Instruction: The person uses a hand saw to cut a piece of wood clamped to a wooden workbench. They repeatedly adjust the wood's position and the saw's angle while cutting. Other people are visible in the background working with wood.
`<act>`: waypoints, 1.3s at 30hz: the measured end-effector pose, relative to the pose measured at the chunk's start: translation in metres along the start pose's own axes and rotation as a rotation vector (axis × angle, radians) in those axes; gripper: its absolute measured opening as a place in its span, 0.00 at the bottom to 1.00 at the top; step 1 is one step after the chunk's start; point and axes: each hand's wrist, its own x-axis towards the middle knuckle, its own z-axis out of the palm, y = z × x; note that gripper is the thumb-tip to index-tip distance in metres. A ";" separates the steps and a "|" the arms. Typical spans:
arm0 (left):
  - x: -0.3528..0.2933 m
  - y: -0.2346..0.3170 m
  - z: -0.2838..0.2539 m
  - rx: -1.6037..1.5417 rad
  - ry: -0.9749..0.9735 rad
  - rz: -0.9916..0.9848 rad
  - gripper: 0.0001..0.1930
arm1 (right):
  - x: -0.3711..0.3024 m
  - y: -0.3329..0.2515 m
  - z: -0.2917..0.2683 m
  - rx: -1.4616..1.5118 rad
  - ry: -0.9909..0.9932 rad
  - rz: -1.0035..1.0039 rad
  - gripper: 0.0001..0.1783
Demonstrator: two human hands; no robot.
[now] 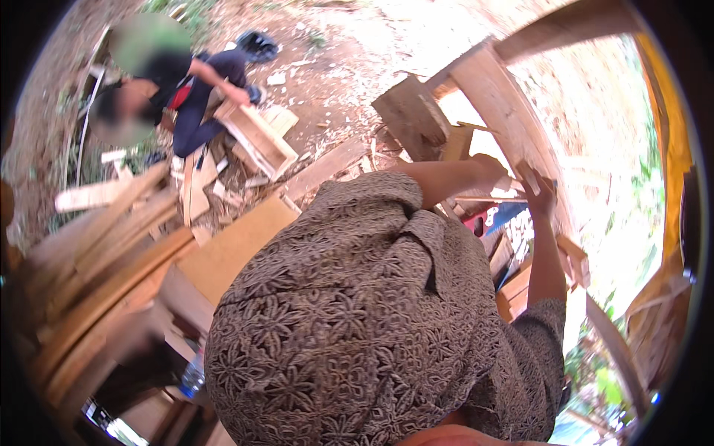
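My left hand [488, 171] is closed beside a wide upright board [500, 97], and what its fingers hold is too small to make out. Just right of it, my right hand [541, 195] is closed around a small pale piece of wood [529, 177]. A thin wooden strip [491, 199] runs level below the two hands. Next to my left forearm stands a box-like wooden piece [410, 115]. Something blue and red [500, 217] shows under my hands, partly hidden by my sleeve.
Another person [193, 85] sits at the far left by an open wooden box [256, 141]. Long planks [111, 260] pile up at the left, next to a flat panel [236, 245]. A plastic bottle [193, 375] is near my left side. Wood chips [335, 97] litter the ground.
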 end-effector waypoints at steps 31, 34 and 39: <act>-0.133 0.046 -0.021 0.161 0.068 0.486 0.22 | 0.062 -0.002 -0.033 -0.118 -0.129 0.530 0.37; -0.138 0.037 -0.027 0.070 0.163 0.619 0.19 | 0.060 0.025 -0.030 -0.077 -0.101 0.613 0.34; -0.136 0.030 -0.036 0.035 0.231 0.694 0.18 | 0.059 0.047 -0.033 0.077 -0.050 0.709 0.32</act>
